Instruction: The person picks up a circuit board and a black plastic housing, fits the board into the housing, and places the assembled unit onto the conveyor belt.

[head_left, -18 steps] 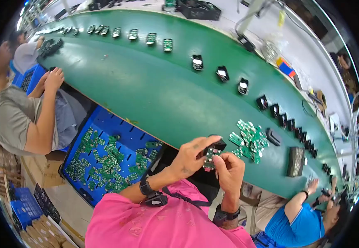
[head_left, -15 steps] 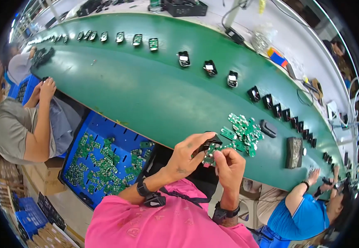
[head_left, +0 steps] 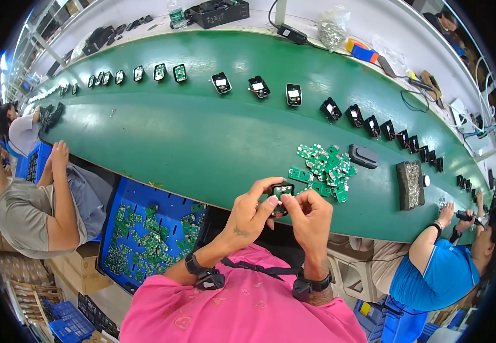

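Note:
My left hand [head_left: 243, 216] is closed around a small black plastic casing [head_left: 274, 186], held over the bench's near edge. A green circuit board [head_left: 284, 190] sits inside the casing, facing up. Both thumbs meet on the board. My right hand [head_left: 310, 217] is closed at the casing's right side, thumb pressed on the board; its other fingers are partly hidden. Just beyond my right hand lies a loose pile of green circuit boards [head_left: 330, 171]. A closed dark casing [head_left: 364, 155] lies to the right of that pile.
Several open black casings [head_left: 294, 95] form a long row across the green bench [head_left: 191, 131]. A blue bin [head_left: 123, 197] of circuit boards stands at left below the bench. A dark block [head_left: 410, 186] sits right. Co-workers sit at left [head_left: 31, 214] and right [head_left: 439, 268].
The circuit board, earlier tilted between my right fingers outside the casing, now sits inside it. My hands have drawn closer together, and the view has shifted.

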`<act>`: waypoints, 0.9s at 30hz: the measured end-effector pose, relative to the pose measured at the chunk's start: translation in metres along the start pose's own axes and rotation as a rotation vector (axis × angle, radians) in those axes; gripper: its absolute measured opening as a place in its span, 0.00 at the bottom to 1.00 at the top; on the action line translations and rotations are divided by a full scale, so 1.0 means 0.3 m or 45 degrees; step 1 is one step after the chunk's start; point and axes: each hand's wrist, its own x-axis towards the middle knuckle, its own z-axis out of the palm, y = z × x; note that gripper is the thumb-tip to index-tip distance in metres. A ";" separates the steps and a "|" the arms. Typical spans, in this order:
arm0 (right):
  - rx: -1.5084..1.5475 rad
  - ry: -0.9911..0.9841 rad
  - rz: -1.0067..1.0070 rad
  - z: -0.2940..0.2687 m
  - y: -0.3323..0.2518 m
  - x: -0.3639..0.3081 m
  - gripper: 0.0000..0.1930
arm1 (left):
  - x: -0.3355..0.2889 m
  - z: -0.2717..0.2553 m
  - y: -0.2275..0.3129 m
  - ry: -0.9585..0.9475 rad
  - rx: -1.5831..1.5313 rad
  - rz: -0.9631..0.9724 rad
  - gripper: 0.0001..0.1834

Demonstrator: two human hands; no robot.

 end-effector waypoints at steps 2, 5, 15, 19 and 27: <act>0.038 0.031 0.004 0.021 0.011 0.005 0.13 | 0.008 0.006 -0.009 0.028 -0.052 -0.021 0.21; 0.025 0.010 -0.051 0.040 0.033 0.007 0.13 | 0.018 0.024 0.004 0.114 -0.086 -0.039 0.19; -0.149 -0.094 -0.163 0.069 -0.016 0.027 0.21 | 0.052 0.037 0.009 0.208 0.182 0.093 0.16; -0.100 -0.028 -0.205 0.127 -0.016 0.048 0.21 | 0.062 0.020 -0.010 0.349 0.256 0.225 0.15; -0.261 -0.204 0.044 0.320 0.004 0.190 0.24 | 0.202 -0.198 -0.077 0.319 0.090 -0.032 0.14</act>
